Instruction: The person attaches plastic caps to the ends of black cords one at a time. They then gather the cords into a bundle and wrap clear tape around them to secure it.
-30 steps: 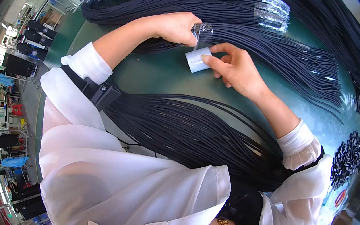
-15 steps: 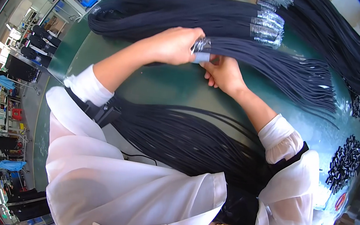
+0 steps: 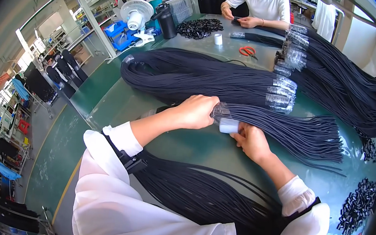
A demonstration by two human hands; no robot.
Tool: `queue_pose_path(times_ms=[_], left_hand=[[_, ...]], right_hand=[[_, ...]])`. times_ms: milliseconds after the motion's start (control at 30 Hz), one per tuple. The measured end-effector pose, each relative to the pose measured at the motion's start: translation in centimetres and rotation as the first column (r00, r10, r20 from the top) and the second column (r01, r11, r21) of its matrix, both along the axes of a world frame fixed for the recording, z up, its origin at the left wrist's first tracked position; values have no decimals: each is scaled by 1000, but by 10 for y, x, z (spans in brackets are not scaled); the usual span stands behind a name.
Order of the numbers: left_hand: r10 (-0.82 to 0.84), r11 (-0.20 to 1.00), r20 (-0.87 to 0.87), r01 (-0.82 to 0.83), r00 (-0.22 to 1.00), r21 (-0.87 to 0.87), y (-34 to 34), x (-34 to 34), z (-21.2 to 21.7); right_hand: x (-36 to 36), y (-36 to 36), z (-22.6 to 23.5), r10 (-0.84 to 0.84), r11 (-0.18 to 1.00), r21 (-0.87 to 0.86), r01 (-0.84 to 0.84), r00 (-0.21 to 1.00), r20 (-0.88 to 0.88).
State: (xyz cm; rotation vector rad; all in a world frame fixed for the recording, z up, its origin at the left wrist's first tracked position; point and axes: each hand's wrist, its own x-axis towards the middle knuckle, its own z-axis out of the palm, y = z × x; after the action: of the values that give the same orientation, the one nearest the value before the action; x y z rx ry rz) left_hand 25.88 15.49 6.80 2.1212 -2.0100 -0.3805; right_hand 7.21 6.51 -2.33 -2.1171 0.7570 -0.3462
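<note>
My left hand (image 3: 198,112) is closed around a bundle of thin black cords (image 3: 285,128), near the end wrapped in clear tape. From there the loose cords fan out to the right across the table. Just below the wrapped end, my right hand (image 3: 254,142) pinches a small whitish roll of tape (image 3: 229,126) between thumb and fingers. The roll sits close against the bundle. Behind my hands lies a thick looped bundle of black cords (image 3: 202,74), its right end bound with shiny clear tape (image 3: 281,95). More black cords (image 3: 202,190) hang across my lap.
Across the green table (image 3: 184,147) a person in white (image 3: 263,4) handles black cords. Red-handled scissors (image 3: 248,52), a white spool (image 3: 218,39), a black bottle (image 3: 166,21) and a fan (image 3: 136,15) stand or lie at the back. Small black pieces (image 3: 358,206) are heaped at right.
The view has tilted up, bringing the far side of the table and the other person into sight. More of the tape roll now shows between my hands, which stay at the bundle's wrapped end.
</note>
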Motion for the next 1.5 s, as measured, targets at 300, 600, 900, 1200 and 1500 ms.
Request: queue_pose_path(times_ms=[300, 600, 900, 1200, 1500], left_hand=[[-153, 972, 101, 168, 983, -162, 5, -13, -21], [-190, 946, 272, 250, 943, -207, 13, -35, -43], [-176, 931, 300, 258, 937, -258, 20, -34, -47], [-186, 899, 268, 274, 945, -342, 26, -36, -52], [-44, 922, 215, 123, 976, -368, 31, -30, -80]], right_hand=[[-12, 30, 15, 101, 933, -348, -91, 995, 10], [36, -55, 52, 142, 990, 38, -138, 909, -391], [72, -45, 23, 264, 953, 219, -207, 925, -273], [82, -44, 3, 245, 756, 613, -229, 968, 59], [74, -43, 50, -284, 901, 427, 74, 846, 452]])
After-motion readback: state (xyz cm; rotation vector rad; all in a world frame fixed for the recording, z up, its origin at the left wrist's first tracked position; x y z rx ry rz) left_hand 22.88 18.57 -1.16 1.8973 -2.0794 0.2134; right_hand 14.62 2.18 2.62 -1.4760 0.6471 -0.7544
